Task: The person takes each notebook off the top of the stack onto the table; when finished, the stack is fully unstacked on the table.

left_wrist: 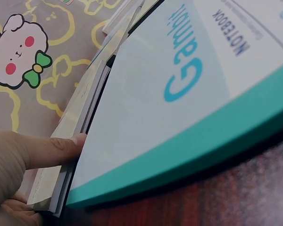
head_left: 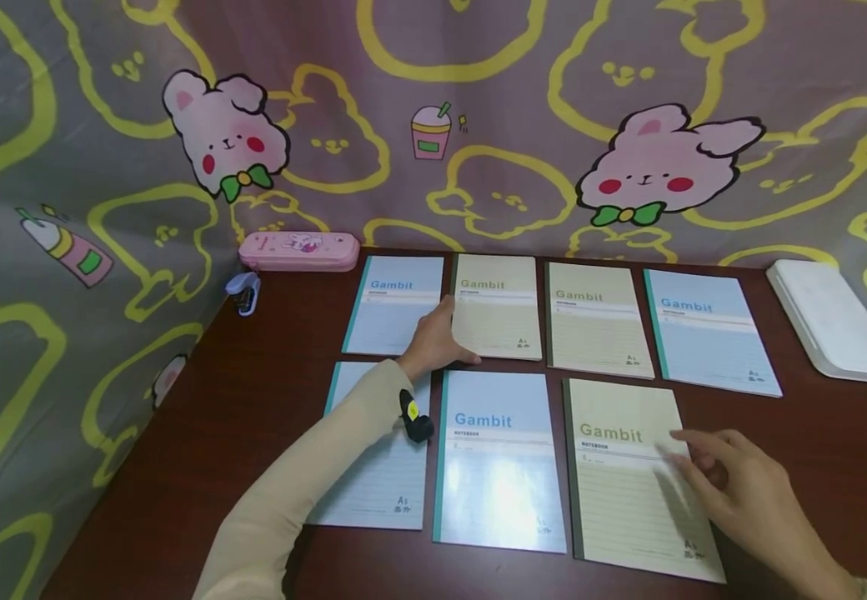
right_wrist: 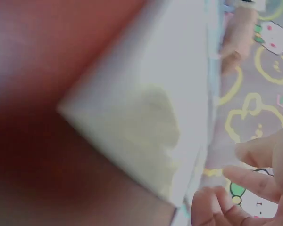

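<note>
My left hand (head_left: 433,340) touches the lower left corner of a beige notebook (head_left: 497,321) in the back row. Its thumb (left_wrist: 61,149) lies along the bottom edge and its fingers reach the spine side. Close by, a blue notebook (head_left: 396,321) lies to the left, partly behind that hand. Over the right edge of the front-row beige notebook (head_left: 621,492) hovers my right hand (head_left: 749,492); nothing is between its thumb and fingertips. Two more blue notebooks, one in the middle (head_left: 497,475) and one under the left forearm (head_left: 377,467), lie in front.
Further right in the back row are another beige notebook (head_left: 597,325) and a blue notebook (head_left: 711,342). A white case (head_left: 834,321) lies at the right edge. At the back left are a pink pencil case (head_left: 298,252) and a small stapler (head_left: 243,293). Patterned curtain surrounds the table.
</note>
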`<state>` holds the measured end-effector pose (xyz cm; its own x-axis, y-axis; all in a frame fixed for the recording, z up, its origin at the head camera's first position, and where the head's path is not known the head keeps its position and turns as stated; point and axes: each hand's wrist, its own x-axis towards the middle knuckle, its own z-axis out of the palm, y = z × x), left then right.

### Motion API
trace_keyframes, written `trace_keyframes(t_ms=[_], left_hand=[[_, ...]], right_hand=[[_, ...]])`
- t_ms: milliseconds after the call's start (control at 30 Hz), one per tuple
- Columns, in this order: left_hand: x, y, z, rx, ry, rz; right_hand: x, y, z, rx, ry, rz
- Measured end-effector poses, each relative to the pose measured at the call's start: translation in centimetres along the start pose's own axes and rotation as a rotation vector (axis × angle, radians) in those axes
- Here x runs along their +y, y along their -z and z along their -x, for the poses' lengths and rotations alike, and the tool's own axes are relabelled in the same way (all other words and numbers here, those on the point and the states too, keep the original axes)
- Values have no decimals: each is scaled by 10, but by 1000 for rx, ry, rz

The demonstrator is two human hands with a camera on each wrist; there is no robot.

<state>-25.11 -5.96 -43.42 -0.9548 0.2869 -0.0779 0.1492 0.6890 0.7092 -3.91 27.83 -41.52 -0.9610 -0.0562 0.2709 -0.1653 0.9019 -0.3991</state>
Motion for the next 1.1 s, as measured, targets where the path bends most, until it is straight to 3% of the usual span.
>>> trace_keyframes(t_ms=[67,167,333,533,667,800,967,1100], left_hand=[[1,0,0,-1,-2,4],[1,1,0,1,0,3],[1,0,1,4,2,-1],[1,-1,0,9,-16,-7],[2,0,0,0,-9,-7],[3,0,0,-12,-1,-24],[3,-1,-1,1,-22,-12],[3,-1,-1,14,-27,-8]], right_hand=[[-2,0,-22,45,60,-31],[-10,-4,-57,14,80,-101],[-31,-21,-112,-169,27,-205],[-67,-52,-164,-386,-61,-160],[-90,-73,-185,-445,-123,-96],[-102,-89,-197,-420,-185,-40],[-106,-99,-206,-375,-217,11],[-104,-100,-208,-381,-268,-23]])
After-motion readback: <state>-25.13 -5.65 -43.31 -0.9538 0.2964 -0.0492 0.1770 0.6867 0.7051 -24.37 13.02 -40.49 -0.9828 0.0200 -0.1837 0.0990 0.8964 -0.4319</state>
